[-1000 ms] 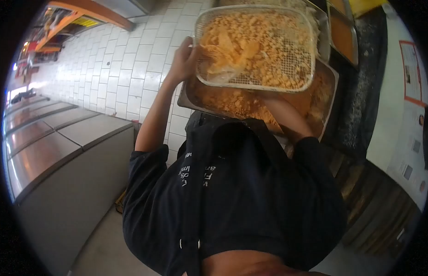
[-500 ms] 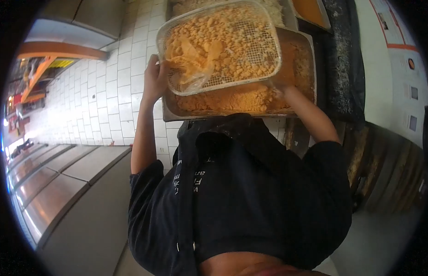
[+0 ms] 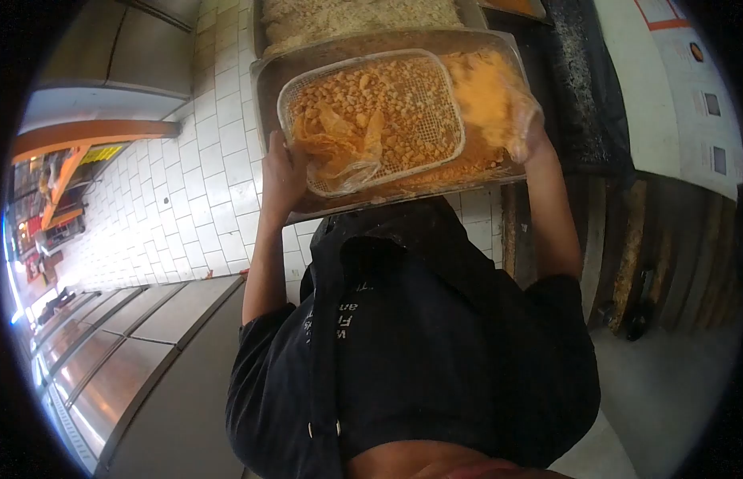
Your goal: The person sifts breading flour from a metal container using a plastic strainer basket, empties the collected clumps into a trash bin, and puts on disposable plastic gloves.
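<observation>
The person wears a black top (image 3: 451, 351) of soft cloth, and its wide sleeves (image 3: 559, 311) finish near the elbows. White lettering (image 3: 343, 319), partly lost in folds, is on the chest. One long dark strap (image 3: 325, 375) carries two small shiny pieces (image 3: 337, 429). Transparent, wrinkled plastic (image 3: 521, 110) covers the right hand (image 3: 530, 137).

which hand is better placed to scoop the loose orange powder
Probably the right hand: it is at the loose orange powder, while the left hand holds the mesh basket by its left edge.
</observation>
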A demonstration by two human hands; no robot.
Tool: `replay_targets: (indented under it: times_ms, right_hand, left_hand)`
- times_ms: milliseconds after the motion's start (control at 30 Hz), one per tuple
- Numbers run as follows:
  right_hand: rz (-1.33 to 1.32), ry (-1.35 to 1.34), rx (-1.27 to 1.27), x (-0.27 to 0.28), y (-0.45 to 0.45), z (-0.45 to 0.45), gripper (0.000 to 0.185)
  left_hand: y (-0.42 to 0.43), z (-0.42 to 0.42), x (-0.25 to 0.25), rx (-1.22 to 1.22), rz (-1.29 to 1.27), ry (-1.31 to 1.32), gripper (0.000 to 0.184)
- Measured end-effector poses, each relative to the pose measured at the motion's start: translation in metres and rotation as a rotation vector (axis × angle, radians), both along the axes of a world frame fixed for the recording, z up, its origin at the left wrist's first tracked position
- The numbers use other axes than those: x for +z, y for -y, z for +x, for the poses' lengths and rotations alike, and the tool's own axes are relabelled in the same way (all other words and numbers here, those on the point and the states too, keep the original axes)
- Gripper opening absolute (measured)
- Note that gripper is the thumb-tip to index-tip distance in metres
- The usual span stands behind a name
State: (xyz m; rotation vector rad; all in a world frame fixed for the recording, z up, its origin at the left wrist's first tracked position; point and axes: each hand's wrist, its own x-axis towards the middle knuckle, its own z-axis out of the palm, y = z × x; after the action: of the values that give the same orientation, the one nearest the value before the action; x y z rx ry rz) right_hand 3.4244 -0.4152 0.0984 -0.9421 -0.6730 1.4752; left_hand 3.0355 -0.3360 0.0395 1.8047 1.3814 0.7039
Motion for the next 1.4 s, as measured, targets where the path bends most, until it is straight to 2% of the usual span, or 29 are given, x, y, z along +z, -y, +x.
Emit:
replay_targets:
  times_ms: [33, 100, 167, 233, 267, 300, 367, 400, 500, 567, 633, 667, 767, 900, 1233, 1400]
  right_hand:
    - [0.153, 0.189, 0.019, -0.003, -0.005, -0.007, 0.058]
    - [-0.157, 0.525, -0.055, 0.025, -0.028, -0.033, 0.053]
    - [-0.297, 0.676, -0.096, 0.014, -0.039, -0.026, 0.051]
    - [-0.451, 0.833, -0.136, -0.031, -0.041, 0.020, 0.035]
    - [-0.448, 0.836, -0.134, -0.036, -0.036, 0.019, 0.035]
    - [-0.665, 0.943, 0.080, -0.042, -0.029, 0.013, 0.032]
    - [-0.882, 1.025, 0.306, -0.068, -0.019, 0.016, 0.030]
    - [-0.821, 1.173, 0.483, -0.089, -0.019, 0.025, 0.031]
    - [-0.578, 1.575, 1.026, -0.157, -0.018, 0.056, 0.035]
    - [-0.477, 1.688, 1.212, -0.190, -0.010, 0.070, 0.037]
    - [-0.829, 0.680, 0.630, -0.214, -0.005, 0.079, 0.030]
    - [-0.823, 0.678, 0.631, -0.226, 0.000, 0.080, 0.030]
    - [-0.613, 0.377, 0.448, -0.267, 0.014, 0.086, 0.036]
    - [-0.554, 0.428, 0.463, -0.287, 0.015, 0.074, 0.038]
    - [-0.554, 0.639, 0.647, -0.278, 0.000, 0.024, 0.046]
    - [-0.480, 0.575, 0.607, -0.287, 0.000, 0.018, 0.049]
  left_hand:
    - [-0.007, -0.003, 0.001, -0.018, 0.049, -0.022, 0.018]
    - [-0.018, -0.015, 0.002, -0.045, 0.029, -0.036, 0.019]
    - [-0.025, -0.025, -0.001, -0.060, 0.051, -0.059, 0.018]
    - [-0.020, -0.024, 0.006, -0.031, 0.063, -0.054, 0.017]
    - [-0.015, -0.021, 0.008, -0.007, 0.061, -0.038, 0.017]
    - [-0.012, -0.020, 0.004, -0.005, 0.061, -0.036, 0.017]
    - [-0.005, -0.022, -0.003, 0.048, -0.031, -0.045, 0.015]
    - [-0.002, -0.017, 0.002, 0.086, -0.082, -0.059, 0.017]
    - [0.002, -0.020, -0.025, 0.125, -0.081, -0.024, 0.018]
    - [0.003, -0.018, -0.040, 0.129, -0.127, 0.023, 0.018]
    - [0.004, -0.020, -0.061, 0.089, -0.152, 0.259, 0.018]
    - [0.006, -0.020, -0.063, 0.059, -0.144, 0.285, 0.018]
    - [0.011, -0.012, -0.060, 0.110, -0.162, 0.333, 0.018]
    - [0.016, -0.012, -0.078, 0.124, -0.183, 0.471, 0.017]
    - [0.025, -0.009, -0.060, 0.171, -0.147, 0.398, 0.016]
    - [0.030, -0.013, -0.069, 0.195, -0.152, 0.377, 0.015]
